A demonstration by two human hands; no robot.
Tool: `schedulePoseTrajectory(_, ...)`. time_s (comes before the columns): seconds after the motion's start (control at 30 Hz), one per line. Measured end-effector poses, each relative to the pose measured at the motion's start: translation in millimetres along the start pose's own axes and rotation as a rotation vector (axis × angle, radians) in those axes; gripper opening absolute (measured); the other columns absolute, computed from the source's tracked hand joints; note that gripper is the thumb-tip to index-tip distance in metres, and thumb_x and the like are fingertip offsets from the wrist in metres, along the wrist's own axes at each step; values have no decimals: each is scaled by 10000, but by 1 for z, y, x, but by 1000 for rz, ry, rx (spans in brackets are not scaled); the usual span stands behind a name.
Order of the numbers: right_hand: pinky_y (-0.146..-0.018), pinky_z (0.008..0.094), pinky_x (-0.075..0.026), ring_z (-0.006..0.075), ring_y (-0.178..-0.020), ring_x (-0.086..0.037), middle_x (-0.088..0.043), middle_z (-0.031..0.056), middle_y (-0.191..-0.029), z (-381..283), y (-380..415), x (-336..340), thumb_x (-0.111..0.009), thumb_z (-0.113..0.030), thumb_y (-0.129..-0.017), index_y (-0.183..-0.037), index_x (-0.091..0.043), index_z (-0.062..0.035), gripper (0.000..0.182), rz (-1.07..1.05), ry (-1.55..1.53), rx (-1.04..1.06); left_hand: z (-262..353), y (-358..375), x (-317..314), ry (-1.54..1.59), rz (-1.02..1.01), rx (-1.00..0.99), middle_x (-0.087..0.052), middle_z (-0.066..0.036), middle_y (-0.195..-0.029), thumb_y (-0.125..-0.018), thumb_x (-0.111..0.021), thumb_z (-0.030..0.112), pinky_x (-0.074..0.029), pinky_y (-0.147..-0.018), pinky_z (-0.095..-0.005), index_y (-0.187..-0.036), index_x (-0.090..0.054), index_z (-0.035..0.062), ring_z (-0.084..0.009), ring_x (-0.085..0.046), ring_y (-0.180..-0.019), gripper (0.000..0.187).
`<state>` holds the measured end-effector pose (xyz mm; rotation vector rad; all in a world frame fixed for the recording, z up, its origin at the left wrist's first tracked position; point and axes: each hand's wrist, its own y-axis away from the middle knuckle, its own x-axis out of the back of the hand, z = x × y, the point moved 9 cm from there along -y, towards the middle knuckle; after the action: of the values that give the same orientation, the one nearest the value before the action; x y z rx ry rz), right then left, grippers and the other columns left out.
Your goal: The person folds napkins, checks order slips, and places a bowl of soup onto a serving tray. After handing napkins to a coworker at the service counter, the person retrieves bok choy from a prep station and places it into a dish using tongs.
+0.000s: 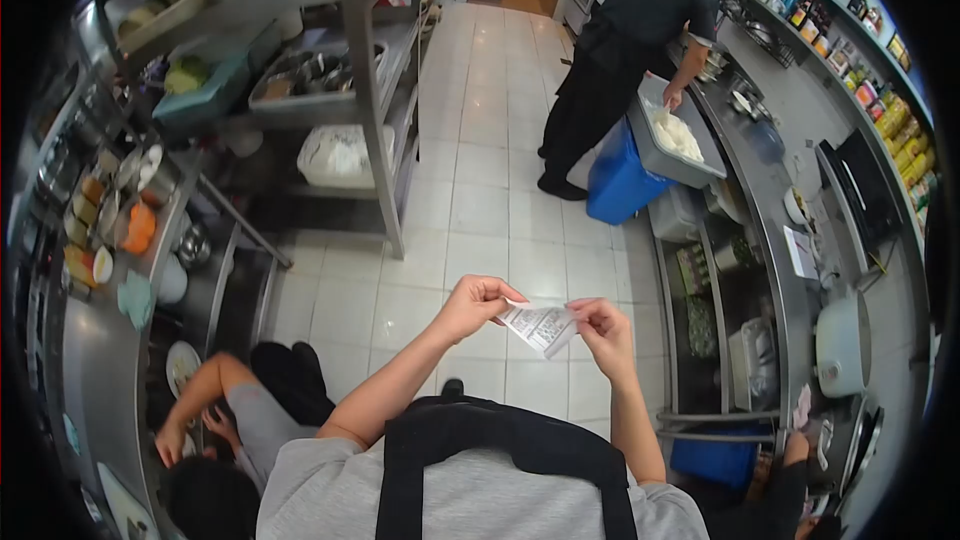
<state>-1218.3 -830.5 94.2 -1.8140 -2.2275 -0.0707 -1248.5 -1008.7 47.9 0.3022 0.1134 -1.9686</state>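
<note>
A small white paper slip with dark printing is stretched between my two hands over the tiled floor. My left hand pinches its upper left corner between thumb and fingers. At the slip's right edge, my right hand has its fingers closed on the paper. The slip hangs slightly creased, its lower edge free and folded at the right.
Ahead, a person in dark clothes leans over a grey tub above a blue bin. Metal shelving stands at the left, a steel counter at the right. Another person crouches at lower left.
</note>
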Motion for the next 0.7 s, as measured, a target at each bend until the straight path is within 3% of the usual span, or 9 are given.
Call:
schedulePoseTrajectory(0.1,-673,215,-458,130,-800,-585,-616,100,-926,2,-68,41,-548,54,-782,-1026,-554,12,248,117,-155,-21,8,-83,11,-39,-23,-2,-661,-43,-774,-800,-489,-38,-495,-591,-211,-895,-661,9,-67,-605,-670,202)
schedulePoseTrajectory(0.17,-660,218,-451,116,-774,-583,-626,84,-873,22,-116,43,-589,-19,-796,-1077,-526,-11,287,-70,130,-107,3,-134,17,-36,-90,27,-669,-73,-865,-787,-482,-62,-505,-633,-226,-911,-650,-8,-101,-625,-761,216)
schedulePoseTrajectory(0.2,-604,249,-470,118,-667,-592,-625,84,-760,35,-142,41,-575,-61,-825,-1007,-564,5,194,-180,214,-50,0,-156,22,-11,-100,43,-665,-90,-885,-778,-462,-84,-508,-653,-236,-918,-643,-22,-112,-623,-782,238)
schedulePoseTrajectory(0.23,-604,249,-470,118,-667,-592,-625,84,-760,50,-173,47,-575,-61,-825,-1007,-564,5,194,-200,208,-42,-4,-179,32,-13,-79,39,-665,-90,-885,-778,-462,-84,-508,-653,-236,-918,-643,-22,-112,-623,-782,238)
schedulePoseTrajectory(0.3,-559,313,-473,192,-581,-621,-601,129,-635,84,-232,47,-527,-117,-857,-913,-599,1,149,-446,332,-146,-8,-226,56,-85,3,10,-662,-107,-898,-777,-455,-95,-511,-670,-245,-927,-634,-39,-123,-625,-778,240)
schedulePoseTrajectory(0.33,-506,326,-464,204,-498,-594,-585,126,-594,90,-267,46,-508,-129,-867,-836,-609,14,177,-505,327,-74,-8,-246,73,-120,62,-17,-653,-90,-824,-800,-471,-59,-505,-623,-236,-937,-634,-37,-109,-616,-727,214)
schedulePoseTrajectory(0.5,-485,304,-454,181,-482,-582,-592,123,-612,82,-450,16,-512,-151,-871,-825,-600,18,196,-810,292,195,37,-325,166,-32,449,-76,-661,-105,-882,-801,-477,-58,-512,-638,-243,-942,-632,-37,-120,-628,-757,210)
schedulePoseTrajectory(0.7,-491,296,-460,156,-484,-577,-605,98,-643,91,-614,-63,-482,-160,-897,-839,-598,19,221,-1181,-20,113,90,-365,256,25,963,-217,-665,-114,-938,-807,-499,-41,-512,-646,-238,-943,-630,-16,-129,-637,-772,191)
